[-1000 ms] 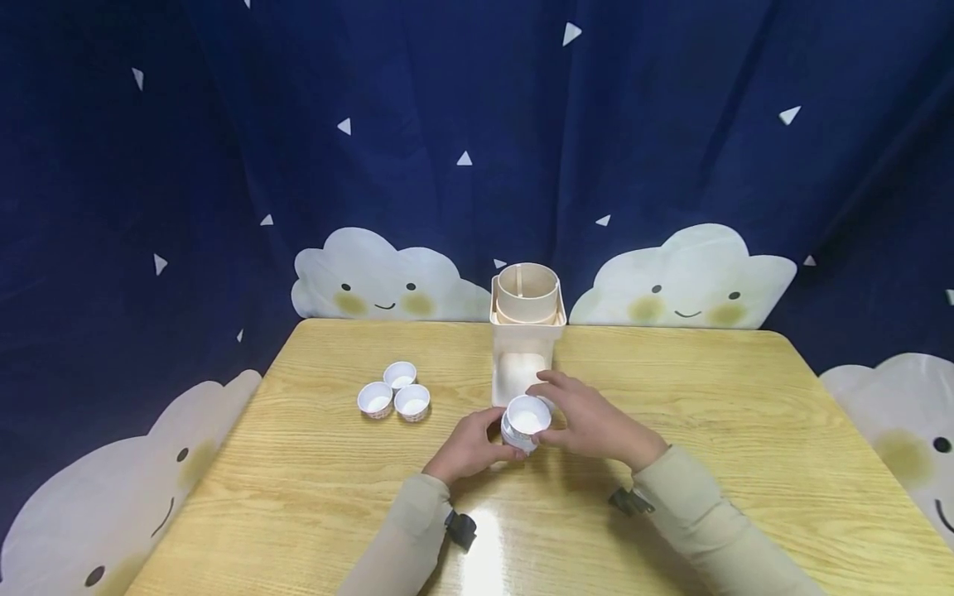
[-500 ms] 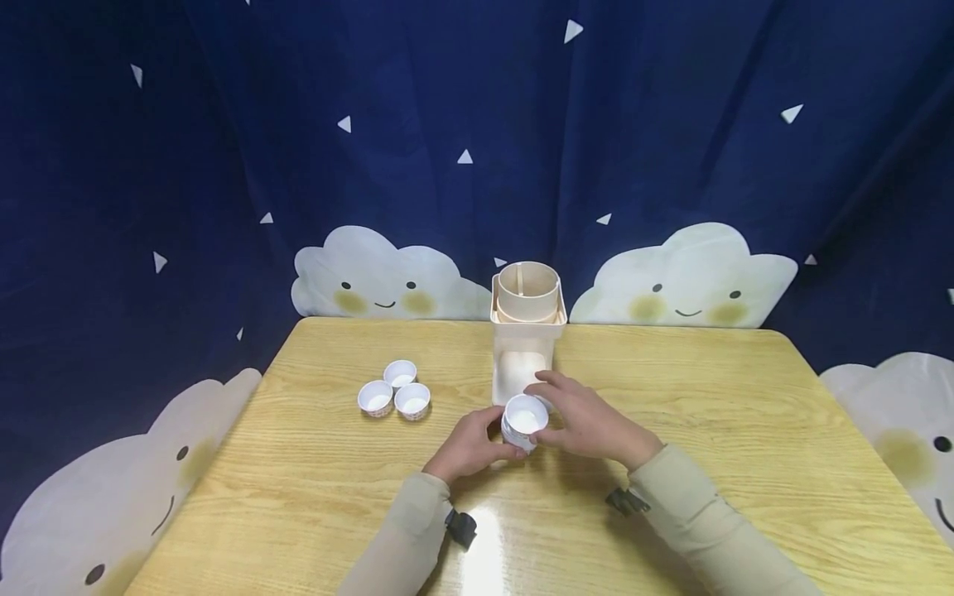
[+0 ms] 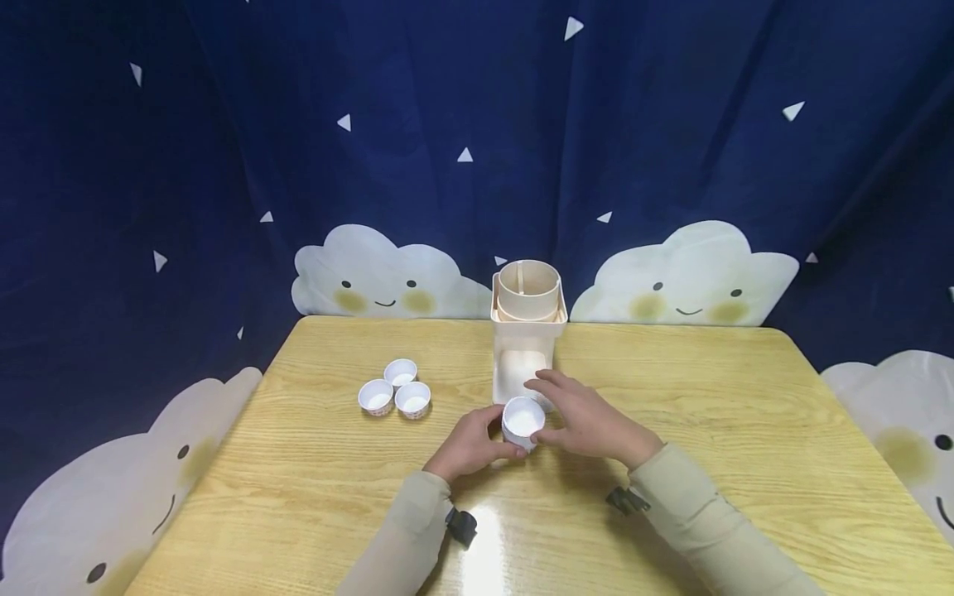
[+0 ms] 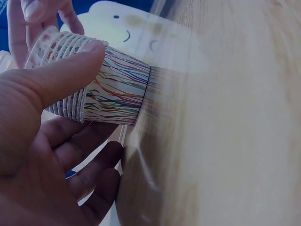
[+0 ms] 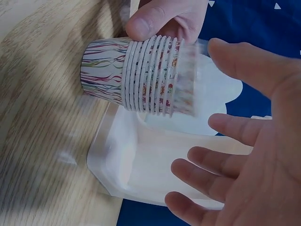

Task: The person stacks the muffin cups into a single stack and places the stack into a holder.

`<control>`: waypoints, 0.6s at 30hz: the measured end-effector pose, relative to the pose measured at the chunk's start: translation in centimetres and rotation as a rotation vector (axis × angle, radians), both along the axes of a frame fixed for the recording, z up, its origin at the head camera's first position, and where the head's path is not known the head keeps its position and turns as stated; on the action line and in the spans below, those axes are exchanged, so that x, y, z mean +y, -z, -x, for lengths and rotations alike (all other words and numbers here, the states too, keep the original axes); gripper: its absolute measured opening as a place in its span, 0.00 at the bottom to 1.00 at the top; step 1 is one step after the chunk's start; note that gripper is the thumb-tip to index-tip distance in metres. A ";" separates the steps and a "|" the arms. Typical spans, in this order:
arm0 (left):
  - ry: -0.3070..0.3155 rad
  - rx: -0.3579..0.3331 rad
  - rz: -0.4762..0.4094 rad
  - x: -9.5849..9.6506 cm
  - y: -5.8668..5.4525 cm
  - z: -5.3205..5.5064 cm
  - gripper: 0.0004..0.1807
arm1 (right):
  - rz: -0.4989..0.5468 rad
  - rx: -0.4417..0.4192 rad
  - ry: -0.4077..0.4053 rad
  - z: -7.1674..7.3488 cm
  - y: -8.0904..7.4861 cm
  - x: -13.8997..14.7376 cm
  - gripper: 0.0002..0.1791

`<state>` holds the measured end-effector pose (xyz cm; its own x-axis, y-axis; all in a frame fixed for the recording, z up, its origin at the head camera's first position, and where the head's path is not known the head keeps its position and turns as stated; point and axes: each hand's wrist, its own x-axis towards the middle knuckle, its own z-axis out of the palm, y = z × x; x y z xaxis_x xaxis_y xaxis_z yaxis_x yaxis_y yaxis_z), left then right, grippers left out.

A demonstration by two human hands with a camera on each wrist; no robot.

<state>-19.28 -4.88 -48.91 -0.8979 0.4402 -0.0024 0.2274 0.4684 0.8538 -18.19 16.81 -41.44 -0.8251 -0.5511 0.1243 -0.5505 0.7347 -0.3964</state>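
Note:
A stack of nested paper cups (image 3: 523, 420) stands on the table near the middle. In the left wrist view the lowest cup (image 4: 117, 89) has wavy coloured lines, and several rims are piled above it. My left hand (image 3: 471, 445) grips the stack from the left, its thumb across the rims. On the other side my right hand (image 3: 592, 420) is spread, thumb and fingers apart from the stack in the right wrist view. The topmost cup (image 5: 187, 82) is blurred there, with a flowery print.
A cream cup dispenser (image 3: 525, 331) with a round open top stands right behind the stack. Three single white paper cups (image 3: 413, 401) sit close together on the left of the wooden table (image 3: 671, 372). A dark blue curtain (image 3: 417, 99) hangs behind.
The topmost cup has shifted left and settled down onto the stack, and my right hand's fingers have let go of it. My left hand stays in place.

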 end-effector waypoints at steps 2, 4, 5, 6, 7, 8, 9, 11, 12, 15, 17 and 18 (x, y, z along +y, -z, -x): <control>-0.002 0.001 0.004 0.0 0.0 0.0 0.33 | -0.008 -0.008 0.005 0.0 -0.1 0.0 0.38; -0.004 0.000 0.006 0.0 -0.1 0.0 0.33 | -0.013 -0.014 0.011 0.0 -0.1 0.0 0.38; -0.004 -0.002 0.006 0.0 -0.1 -0.1 0.32 | -0.015 -0.014 0.011 0.0 -0.1 0.0 0.38; -0.003 -0.004 0.005 0.0 -0.2 -0.1 0.32 | -0.016 -0.013 0.012 0.0 0.0 0.1 0.37; -0.003 -0.008 0.000 0.0 -0.2 -0.1 0.32 | -0.017 -0.008 0.011 0.0 0.0 0.1 0.37; -0.003 -0.013 -0.004 0.0 -0.2 -0.1 0.32 | -0.018 -0.006 0.011 0.0 0.0 0.1 0.37; -0.003 -0.015 -0.004 0.0 -0.3 -0.2 0.32 | -0.019 -0.002 0.012 0.0 0.1 0.1 0.37; -0.003 -0.020 -0.006 0.0 -0.3 -0.2 0.32 | -0.018 0.004 0.010 0.0 0.1 0.2 0.37; -0.004 -0.018 -0.003 0.0 -0.2 -0.2 0.32 | -0.017 0.003 0.010 0.0 0.1 0.2 0.36; -0.001 -0.012 0.004 0.0 -0.2 -0.1 0.32 | -0.014 -0.008 0.011 0.0 0.2 0.3 0.36; 0.008 -0.010 0.004 0.0 -0.2 0.0 0.32 | -0.013 -0.018 0.013 -0.1 0.1 0.4 0.35; 0.013 -0.009 0.002 0.0 -0.2 0.0 0.32 | -0.013 -0.026 0.017 -0.1 0.1 0.4 0.35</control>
<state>-19.28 -4.90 -48.74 -0.8918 0.4522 -0.0117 0.2255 0.4669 0.8551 -18.09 17.21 -41.57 -0.8371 -0.5386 0.0958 -0.5278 0.7491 -0.4004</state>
